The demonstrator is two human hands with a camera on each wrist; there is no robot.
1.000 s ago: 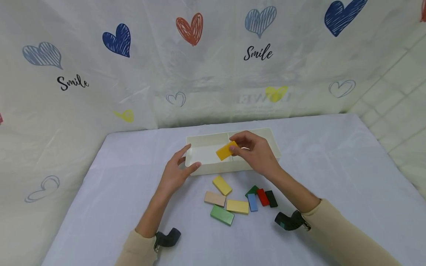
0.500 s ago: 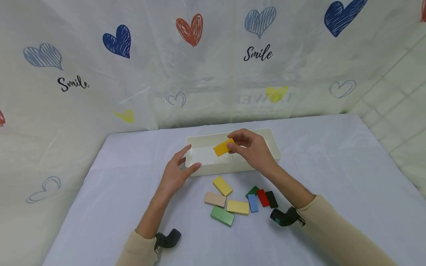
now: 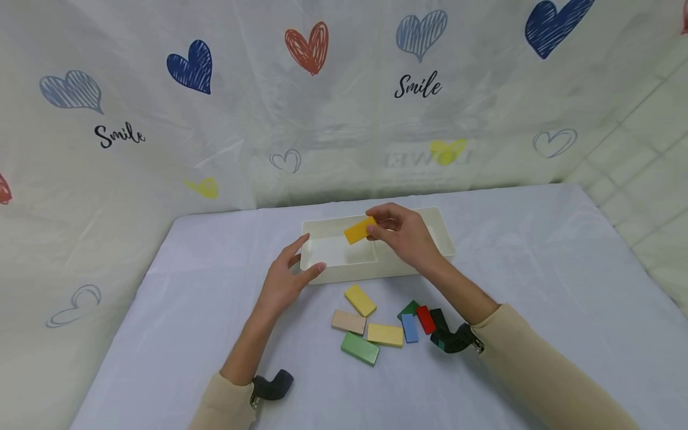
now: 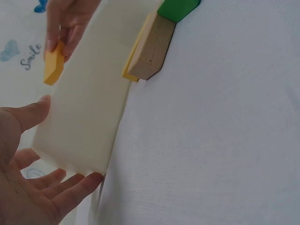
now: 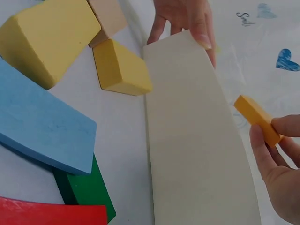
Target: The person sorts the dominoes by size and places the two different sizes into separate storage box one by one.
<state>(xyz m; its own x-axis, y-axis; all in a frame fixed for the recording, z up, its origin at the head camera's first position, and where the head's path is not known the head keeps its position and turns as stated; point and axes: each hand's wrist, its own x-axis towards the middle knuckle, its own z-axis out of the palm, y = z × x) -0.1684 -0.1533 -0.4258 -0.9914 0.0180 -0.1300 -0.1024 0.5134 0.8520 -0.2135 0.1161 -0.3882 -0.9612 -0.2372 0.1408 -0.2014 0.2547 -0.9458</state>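
In the head view my right hand [image 3: 404, 234] pinches a yellow-orange block [image 3: 359, 230] between thumb and fingers. The block hangs tilted above the white divided tray [image 3: 338, 273], near its divider. My left hand [image 3: 287, 279] rests on the tray's left end, fingers spread and fairly straight. In the left wrist view those fingertips [image 4: 96, 178] touch the tray's end, and the thumb lies near its upper edge. In front of the tray lie two pale yellow blocks, one nearer the tray [image 3: 361, 300] and one nearer me [image 3: 384, 335], a tan block [image 3: 348, 321] and a light green block [image 3: 360, 349].
Right of these lie a blue block [image 3: 409, 328], a red block [image 3: 426, 320], a dark green block [image 3: 408, 309] and a very dark block [image 3: 439, 319], partly covered by the right wrist camera [image 3: 452, 339]. A white cloth covers the table [image 3: 204, 251]. Behind hangs a heart-printed curtain [image 3: 349, 119].
My right hand has moved slightly left and away from me with the yellow-orange block, which stays above the tray. The left hand has stayed at the tray's end.
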